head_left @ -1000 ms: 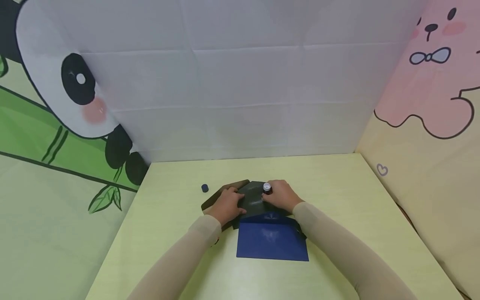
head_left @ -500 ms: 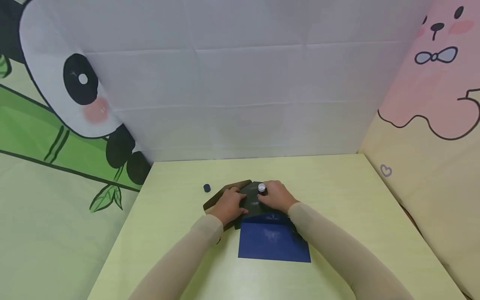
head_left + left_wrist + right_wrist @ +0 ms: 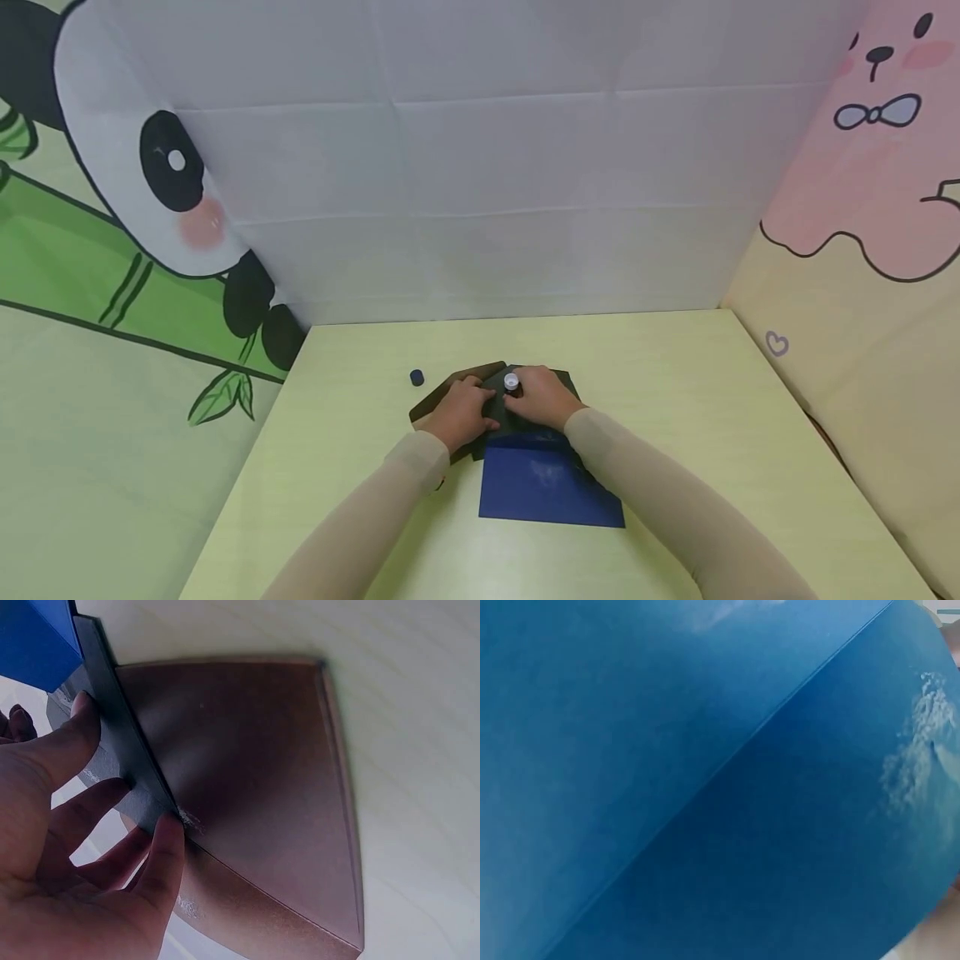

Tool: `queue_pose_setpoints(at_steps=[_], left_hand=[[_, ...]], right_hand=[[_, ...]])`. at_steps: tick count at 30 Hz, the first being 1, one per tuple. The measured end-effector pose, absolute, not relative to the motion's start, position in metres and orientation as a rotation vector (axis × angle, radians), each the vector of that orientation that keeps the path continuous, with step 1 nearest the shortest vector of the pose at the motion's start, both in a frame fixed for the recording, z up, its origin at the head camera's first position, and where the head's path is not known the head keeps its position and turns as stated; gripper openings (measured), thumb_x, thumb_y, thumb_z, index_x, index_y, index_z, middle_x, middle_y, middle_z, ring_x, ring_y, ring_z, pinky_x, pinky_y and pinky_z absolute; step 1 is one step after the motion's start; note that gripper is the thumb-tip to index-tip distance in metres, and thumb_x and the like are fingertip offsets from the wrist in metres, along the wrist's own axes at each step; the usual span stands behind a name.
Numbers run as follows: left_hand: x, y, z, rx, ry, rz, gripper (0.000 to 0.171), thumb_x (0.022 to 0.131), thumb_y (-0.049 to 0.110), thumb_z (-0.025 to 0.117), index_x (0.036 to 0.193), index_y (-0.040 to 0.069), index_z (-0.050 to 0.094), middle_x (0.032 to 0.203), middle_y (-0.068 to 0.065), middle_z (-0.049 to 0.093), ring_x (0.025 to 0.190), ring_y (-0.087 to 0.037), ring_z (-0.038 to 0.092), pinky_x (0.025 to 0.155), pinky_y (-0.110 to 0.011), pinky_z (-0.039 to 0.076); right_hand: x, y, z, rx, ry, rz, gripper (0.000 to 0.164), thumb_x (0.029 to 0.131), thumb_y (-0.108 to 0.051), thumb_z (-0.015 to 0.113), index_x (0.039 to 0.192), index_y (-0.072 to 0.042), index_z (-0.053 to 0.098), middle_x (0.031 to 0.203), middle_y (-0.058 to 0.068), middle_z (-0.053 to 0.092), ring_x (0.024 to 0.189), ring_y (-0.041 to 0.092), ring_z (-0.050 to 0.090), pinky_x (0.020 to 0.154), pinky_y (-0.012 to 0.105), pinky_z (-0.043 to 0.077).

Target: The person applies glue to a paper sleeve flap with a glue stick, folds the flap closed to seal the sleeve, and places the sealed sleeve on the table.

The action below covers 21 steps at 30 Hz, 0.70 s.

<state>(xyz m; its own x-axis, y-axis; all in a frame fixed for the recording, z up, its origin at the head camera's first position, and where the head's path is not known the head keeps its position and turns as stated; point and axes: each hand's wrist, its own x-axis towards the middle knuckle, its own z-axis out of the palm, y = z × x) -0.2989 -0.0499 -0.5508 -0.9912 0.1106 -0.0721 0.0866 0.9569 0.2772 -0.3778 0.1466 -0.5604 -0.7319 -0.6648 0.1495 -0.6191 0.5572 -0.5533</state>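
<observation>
In the head view, my right hand (image 3: 543, 396) grips an upright glue stick (image 3: 512, 382), white end up, over the black envelope (image 3: 498, 408). My left hand (image 3: 459, 412) rests with fingers spread on the black envelope. In the left wrist view, the left thumb and fingertips (image 3: 169, 829) press along the black envelope's edge, beside a brown envelope (image 3: 240, 765). A blue envelope (image 3: 547, 492) lies nearest the body with its flap raised under the right forearm. Whitish glue smears (image 3: 922, 735) mark the blue flap in the right wrist view, where the right hand is mostly hidden.
A small dark blue cap (image 3: 417, 377) stands on the pale yellow table (image 3: 360, 433), left of the envelopes. A white cloth wall (image 3: 480, 208) rises behind the table, with cartoon-printed walls on both sides.
My right hand has slid left with the glue stick across the black envelope, uncovering its far right corner. The left hand stays on the envelope. The head view has shifted slightly.
</observation>
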Motion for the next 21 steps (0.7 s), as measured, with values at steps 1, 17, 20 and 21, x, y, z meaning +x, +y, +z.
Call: queue_pose_setpoints(at_steps=[1,17,20,21], left_hand=[[-0.299,-0.050,-0.551,0.155,3.023,0.418,0.067,0.101,0.035,0.098,0.157,0.007,0.076,0.165,-0.022,0.067,0.153,-0.047,0.063,0.130,-0.055,0.057],[-0.298,-0.051,-0.552,0.151,3.015,0.415,0.069,0.102,0.038,0.096,0.160,0.009,0.074,0.170,-0.022,0.064,0.158,-0.047,0.060,0.131,-0.056,0.056],[-0.298,-0.051,-0.552,0.140,3.008,0.425,0.069,0.102,0.037,0.097,0.160,0.009,0.074,0.171,-0.022,0.063,0.159,-0.047,0.059,0.132,-0.056,0.056],[-0.298,-0.051,-0.552,0.135,3.005,0.430,0.069,0.102,0.037,0.097,0.160,0.009,0.074,0.171,-0.022,0.063,0.160,-0.047,0.059,0.132,-0.057,0.055]], right_hand=[[-0.374,0.148,-0.553,-1.096,2.701,-0.898,0.020,0.106,-0.019,0.081,0.091,-0.013,0.069,0.082,0.001,0.069,0.073,0.014,0.058,0.073,0.034,0.049],[-0.375,0.171,-0.549,-0.968,2.807,-0.838,0.022,0.102,-0.018,0.081,0.086,-0.015,0.066,0.083,0.000,0.066,0.075,0.015,0.057,0.075,0.035,0.049],[-0.376,0.174,-0.548,-0.954,2.821,-0.839,0.024,0.102,-0.018,0.081,0.085,-0.015,0.065,0.082,0.000,0.065,0.074,0.015,0.056,0.075,0.035,0.049],[-0.376,0.175,-0.547,-0.948,2.827,-0.832,0.024,0.102,-0.019,0.081,0.085,-0.016,0.065,0.082,0.000,0.066,0.074,0.015,0.056,0.075,0.035,0.049]])
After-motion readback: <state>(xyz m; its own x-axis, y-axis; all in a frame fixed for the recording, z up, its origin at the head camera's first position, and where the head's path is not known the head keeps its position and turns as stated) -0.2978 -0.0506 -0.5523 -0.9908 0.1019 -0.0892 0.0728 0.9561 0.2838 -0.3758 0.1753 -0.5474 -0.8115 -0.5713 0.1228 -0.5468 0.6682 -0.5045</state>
